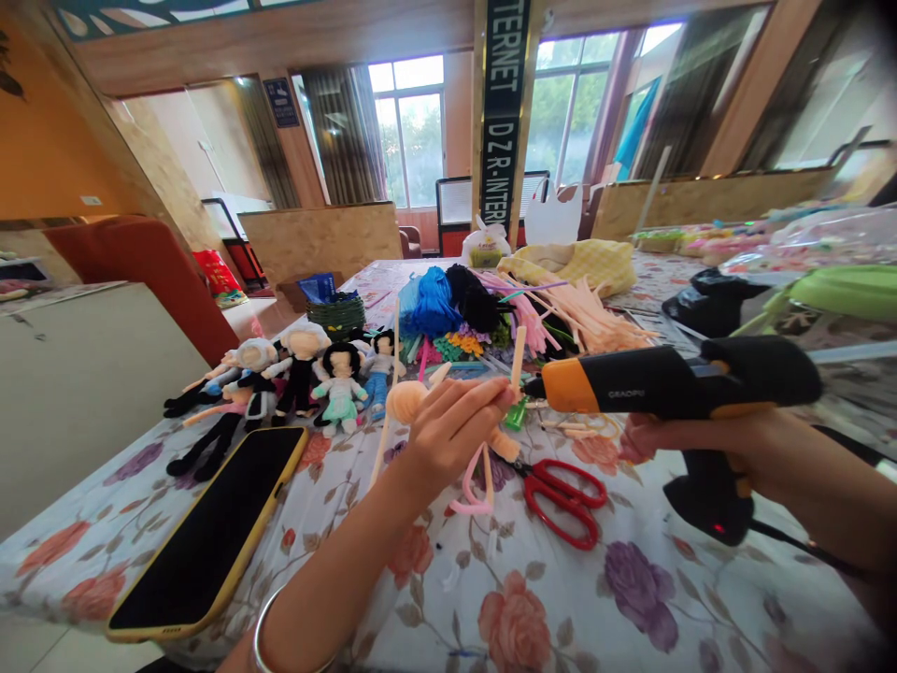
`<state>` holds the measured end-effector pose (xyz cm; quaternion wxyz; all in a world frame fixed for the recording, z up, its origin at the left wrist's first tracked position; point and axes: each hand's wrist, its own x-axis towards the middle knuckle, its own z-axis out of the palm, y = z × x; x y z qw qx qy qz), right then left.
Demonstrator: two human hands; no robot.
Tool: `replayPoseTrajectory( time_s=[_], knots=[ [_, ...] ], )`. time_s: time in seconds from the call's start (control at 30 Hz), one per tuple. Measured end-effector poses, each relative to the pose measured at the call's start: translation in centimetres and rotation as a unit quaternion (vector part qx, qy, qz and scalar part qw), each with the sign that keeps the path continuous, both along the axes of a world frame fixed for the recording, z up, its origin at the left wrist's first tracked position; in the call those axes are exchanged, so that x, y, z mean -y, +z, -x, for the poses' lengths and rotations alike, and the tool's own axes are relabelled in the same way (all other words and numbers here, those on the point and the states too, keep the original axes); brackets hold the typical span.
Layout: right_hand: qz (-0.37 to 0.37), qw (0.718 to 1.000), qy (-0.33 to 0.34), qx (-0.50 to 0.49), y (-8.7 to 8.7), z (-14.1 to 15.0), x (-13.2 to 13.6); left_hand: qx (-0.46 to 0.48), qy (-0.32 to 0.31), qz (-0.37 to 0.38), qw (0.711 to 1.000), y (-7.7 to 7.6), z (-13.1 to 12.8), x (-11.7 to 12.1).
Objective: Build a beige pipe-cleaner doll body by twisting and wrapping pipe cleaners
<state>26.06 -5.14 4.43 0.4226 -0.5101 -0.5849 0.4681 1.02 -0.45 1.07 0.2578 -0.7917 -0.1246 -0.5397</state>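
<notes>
My left hand [455, 425] is closed around a fuzzy peach-coloured doll [406, 403] made of pipe cleaners; its round head shows left of my fingers. Between the fingertips a pale peach strip [519, 357] stands up. My right hand [707, 444] grips a black and orange glue gun [631, 383], its nozzle close to the fingertips of my left hand; whether it touches the strip I cannot tell. Below lies a pair of red-handled scissors [566, 500]. A bent pink pipe cleaner [471, 509] hangs or lies beneath my left hand.
On the floral tablecloth [294, 561], a phone in a yellow case [210, 537] lies at left. Several finished dolls [340, 385] sit behind it. Bundles of blue pipe cleaners [435, 304] and peach pipe cleaners [589, 313] are piled at the back. The gun's cord [789, 537] trails right.
</notes>
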Motion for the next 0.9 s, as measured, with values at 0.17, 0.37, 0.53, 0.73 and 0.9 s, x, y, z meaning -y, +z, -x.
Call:
replayPoseTrajectory(
  time_s=[0.17, 0.37, 0.53, 0.73, 0.9],
  knots=[
    [-0.003, 1.000, -0.002, 0.006, 0.06, -0.01, -0.09, 0.002, -0.007, 0.002, 1.000, -0.10, 0.00, -0.08],
    [-0.007, 1.000, -0.012, -0.003, -0.13, 0.00, -0.19, 0.009, -0.018, 0.001, 1.000, -0.15, 0.01, -0.13],
    [-0.010, 1.000, 0.019, 0.013, -0.08, -0.06, -0.06, 0.019, -0.010, 0.004, 1.000, -0.32, 0.02, -0.25],
    [0.010, 0.999, 0.031, 0.004, 0.14, 0.08, 0.07, 0.023, -0.013, 0.007, 1.000, -0.40, 0.03, -0.32],
    [0.015, 1.000, 0.015, 0.006, 0.24, 0.30, 0.22, 0.021, -0.013, 0.008, 1.000, -0.37, 0.00, -0.35]
  ],
)
